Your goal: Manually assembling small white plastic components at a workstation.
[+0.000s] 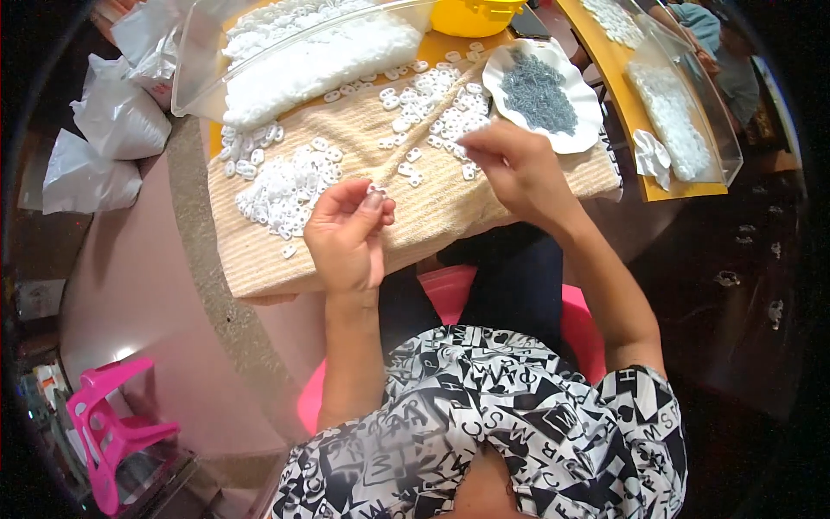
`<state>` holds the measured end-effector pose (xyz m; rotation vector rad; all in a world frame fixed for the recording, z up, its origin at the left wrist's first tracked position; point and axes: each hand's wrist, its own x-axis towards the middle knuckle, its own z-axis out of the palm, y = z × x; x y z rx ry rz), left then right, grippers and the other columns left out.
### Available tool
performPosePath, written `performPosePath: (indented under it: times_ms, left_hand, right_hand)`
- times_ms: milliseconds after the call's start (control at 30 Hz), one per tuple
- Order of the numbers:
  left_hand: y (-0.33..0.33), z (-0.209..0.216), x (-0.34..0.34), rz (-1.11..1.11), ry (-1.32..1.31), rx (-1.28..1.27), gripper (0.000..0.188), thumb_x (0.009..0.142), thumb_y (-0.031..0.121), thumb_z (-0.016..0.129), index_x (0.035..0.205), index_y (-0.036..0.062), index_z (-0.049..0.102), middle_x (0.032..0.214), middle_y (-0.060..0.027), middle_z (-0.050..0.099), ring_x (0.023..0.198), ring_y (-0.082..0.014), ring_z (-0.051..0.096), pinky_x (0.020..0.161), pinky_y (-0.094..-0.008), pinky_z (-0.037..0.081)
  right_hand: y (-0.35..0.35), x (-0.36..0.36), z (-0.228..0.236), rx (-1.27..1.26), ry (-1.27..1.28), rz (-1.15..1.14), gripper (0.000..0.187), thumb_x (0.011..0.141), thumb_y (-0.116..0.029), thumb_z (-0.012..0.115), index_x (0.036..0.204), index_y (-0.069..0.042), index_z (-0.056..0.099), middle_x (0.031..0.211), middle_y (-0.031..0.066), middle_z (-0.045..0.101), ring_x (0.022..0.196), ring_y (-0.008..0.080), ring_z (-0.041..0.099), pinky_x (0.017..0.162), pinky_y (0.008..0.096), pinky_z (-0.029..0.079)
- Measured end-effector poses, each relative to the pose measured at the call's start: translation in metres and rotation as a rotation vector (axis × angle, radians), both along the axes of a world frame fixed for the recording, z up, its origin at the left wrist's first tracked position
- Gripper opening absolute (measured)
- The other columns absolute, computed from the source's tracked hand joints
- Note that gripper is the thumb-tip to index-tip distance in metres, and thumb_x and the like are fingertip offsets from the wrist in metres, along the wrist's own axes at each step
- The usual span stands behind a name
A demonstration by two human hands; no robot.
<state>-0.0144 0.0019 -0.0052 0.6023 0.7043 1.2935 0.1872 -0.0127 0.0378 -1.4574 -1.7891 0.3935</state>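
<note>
My left hand point(346, 238) is raised over the near edge of the cloth, with thumb and fingers pinched on a small white plastic piece point(375, 189). My right hand point(526, 177) hangs over the right half of the cloth, its fingers drawn together beside loose white pieces point(458, 112). Whatever its fingertips hold, if anything, is too small to make out. A heap of white oval pieces with holes point(285, 192) lies left of my left hand. Beyond my right hand, a white wavy-rimmed dish point(581, 141) holds many small grey parts point(538, 93).
A ribbed beige cloth point(259, 268) covers the table. At its back stand a clear bin point(186, 86) of white pieces and a yellow container point(474, 17). Another table point(653, 186) at right bears a second clear bin point(731, 164). White bags point(91, 177) and a pink stool point(108, 424) are at left.
</note>
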Motion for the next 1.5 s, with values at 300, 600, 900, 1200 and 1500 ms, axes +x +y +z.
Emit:
performPosePath:
  times_ms: [300,600,900,1200,1500]
  left_hand:
    - [0.005,0.009,-0.009,0.019,-0.019,-0.003,0.015,0.074,-0.008,0.058,0.088,-0.0026,0.055,0.076,-0.0082,0.058,0.063,-0.0158,0.058,0.057,-0.0239,0.047]
    - [0.005,0.009,-0.007,-0.015,-0.033,-0.010,0.014,0.074,-0.007,0.058,0.088,-0.0031,0.056,0.074,-0.0087,0.058,0.063,-0.0154,0.058,0.056,-0.0235,0.046]
    - [-0.006,0.009,0.005,-0.126,-0.042,-0.015,0.012,0.075,-0.006,0.057,0.087,-0.0026,0.056,0.073,-0.0093,0.058,0.062,-0.0160,0.058,0.054,-0.0237,0.046]
    - [-0.021,0.011,0.021,-0.239,-0.030,-0.059,0.014,0.076,-0.006,0.056,0.089,-0.0029,0.056,0.076,-0.0112,0.059,0.068,-0.0181,0.060,0.059,-0.0249,0.049]
    - [-0.036,0.016,0.032,-0.346,-0.034,-0.025,0.018,0.076,-0.008,0.056,0.093,-0.0035,0.055,0.078,-0.0110,0.059,0.069,-0.0174,0.060,0.060,-0.0244,0.049]
  right_hand:
    - [0.096,-0.032,-0.019,-0.088,-0.625,0.182,0.005,0.065,-0.002,0.052,0.068,-0.002,0.057,0.077,0.0151,0.056,0.082,0.0321,0.054,0.072,0.0383,0.043]
    - [0.091,-0.026,-0.008,-0.045,-0.400,0.120,0.007,0.067,-0.004,0.056,0.071,0.000,0.060,0.072,0.0155,0.059,0.073,0.0272,0.059,0.067,0.0349,0.046]
    - [0.024,-0.003,0.000,-0.681,0.985,0.126,0.018,0.086,-0.011,0.051,0.097,0.002,0.054,0.072,0.0048,0.058,0.060,0.0074,0.053,0.049,0.0184,0.040]
    - [-0.032,0.010,-0.005,-0.581,1.055,0.091,0.022,0.077,-0.005,0.061,0.097,0.002,0.059,0.075,0.0027,0.057,0.064,0.0077,0.051,0.058,0.0188,0.043]
    - [-0.051,0.004,-0.013,-0.467,1.131,0.194,0.021,0.079,-0.007,0.059,0.097,0.002,0.054,0.078,0.0034,0.056,0.067,0.0077,0.052,0.059,0.0198,0.043]
